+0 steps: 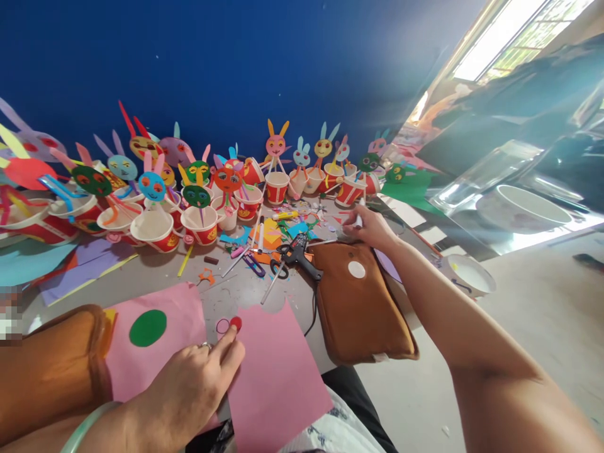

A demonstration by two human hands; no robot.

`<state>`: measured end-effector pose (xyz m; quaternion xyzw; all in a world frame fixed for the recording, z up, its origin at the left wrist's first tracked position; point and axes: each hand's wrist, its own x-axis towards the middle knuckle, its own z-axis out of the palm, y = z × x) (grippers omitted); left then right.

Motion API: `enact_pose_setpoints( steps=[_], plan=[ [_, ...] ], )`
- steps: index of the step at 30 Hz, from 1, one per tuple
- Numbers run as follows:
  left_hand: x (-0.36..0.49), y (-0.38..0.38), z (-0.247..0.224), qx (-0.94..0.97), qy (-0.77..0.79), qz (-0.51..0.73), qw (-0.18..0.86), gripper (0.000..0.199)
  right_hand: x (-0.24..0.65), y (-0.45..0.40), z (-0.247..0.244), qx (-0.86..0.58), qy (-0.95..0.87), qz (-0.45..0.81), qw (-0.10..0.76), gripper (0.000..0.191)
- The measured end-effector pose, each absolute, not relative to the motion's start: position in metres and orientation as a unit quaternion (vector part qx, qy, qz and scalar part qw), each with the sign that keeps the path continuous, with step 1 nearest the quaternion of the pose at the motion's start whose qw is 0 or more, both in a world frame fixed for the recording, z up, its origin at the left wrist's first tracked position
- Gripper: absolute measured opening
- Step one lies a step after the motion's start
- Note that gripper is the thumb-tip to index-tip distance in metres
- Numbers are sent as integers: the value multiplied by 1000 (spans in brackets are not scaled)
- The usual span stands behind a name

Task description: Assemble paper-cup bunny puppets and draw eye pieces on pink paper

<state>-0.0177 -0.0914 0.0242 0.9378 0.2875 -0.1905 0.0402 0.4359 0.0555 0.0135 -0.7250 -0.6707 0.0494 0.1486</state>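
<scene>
My left hand (189, 377) lies low at the centre left, its index finger stretched out onto a small red paper circle (236, 323). Beside the circle is a small pink disc with a dark outline (222, 326). A pink paper sheet (278, 371) with a cut top edge lies right of that hand. My right hand (372, 228) reaches to the back right, fingers closed around a slim white pen-like item (359, 221). Below it a brown cushion-like pouch (363, 308) bears a white disc. A black glue gun (302, 258) rests at the pouch's left edge.
Red-and-white paper cups (153, 228) with paper rabbit figures line the blue wall. Coloured scraps (271, 233) and scissors (278, 269) litter the middle. A green circle (148, 328) lies on pink paper at left. A white cup (465, 275) stands at the right edge.
</scene>
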Motion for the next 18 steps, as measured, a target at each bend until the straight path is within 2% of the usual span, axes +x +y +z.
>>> enact_pose_setpoints(
  steps=[5,9,13,18],
  plan=[
    [-17,-90,29,930,284,-225,65,60,422,87,8,-696,-708,66,96,24],
    [-17,-90,30,931,283,-217,74,61,419,99,2,-691,-713,65,101,24],
    [-19,-90,27,934,280,-206,82,60,423,102,-1,-691,-703,78,146,26],
    [-19,-90,27,936,277,-201,84,63,428,96,-1,-693,-663,126,254,28]
  ],
)
